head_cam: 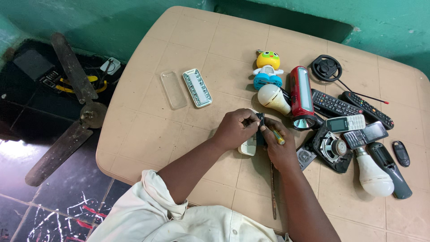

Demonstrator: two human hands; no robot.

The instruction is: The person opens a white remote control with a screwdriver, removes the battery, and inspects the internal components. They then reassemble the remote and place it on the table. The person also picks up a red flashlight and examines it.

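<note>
A: What are the hands on?

B: A small gadget [253,136], part white plastic, part black, lying near the middle of the table [148,130]. The left hand [236,128] curls over it, fingers pinching its black top. The right hand [278,150] closes on a screwdriver [278,136] with a yellow handle, tip against the gadget.

A: And the rest?

B: Toward the right edge: a smooth white bulb [274,99], a glossy red lantern [302,97], black remotes [333,105] with rubber keys, a round speaker [332,148], a second bulb [373,173]. Toward the far edge, a clear phone cover [173,89] beside a flat light panel [197,87].

A: The table itself?

B: Beige moulded plastic, square-grid pattern, rounded corners, scuffed. Green walls behind; a dark tiled floor holds a dusty fan blade [71,66].
</note>
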